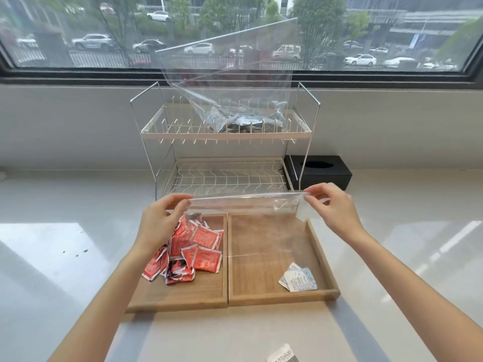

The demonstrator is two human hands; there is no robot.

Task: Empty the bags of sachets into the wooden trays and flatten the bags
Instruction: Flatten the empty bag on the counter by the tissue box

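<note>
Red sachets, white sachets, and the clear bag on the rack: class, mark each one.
red sachets (193,246): head view, middle of the pile
white sachets (298,279): head view, top sachet's face
clear bag on the rack (235,100): head view, its transparent wall

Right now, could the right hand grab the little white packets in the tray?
Probably not yet. The right hand pinches one end of the clear bag, which the left hand holds too. The white packets lie uncovered in the right tray, so it must let go first.
</note>
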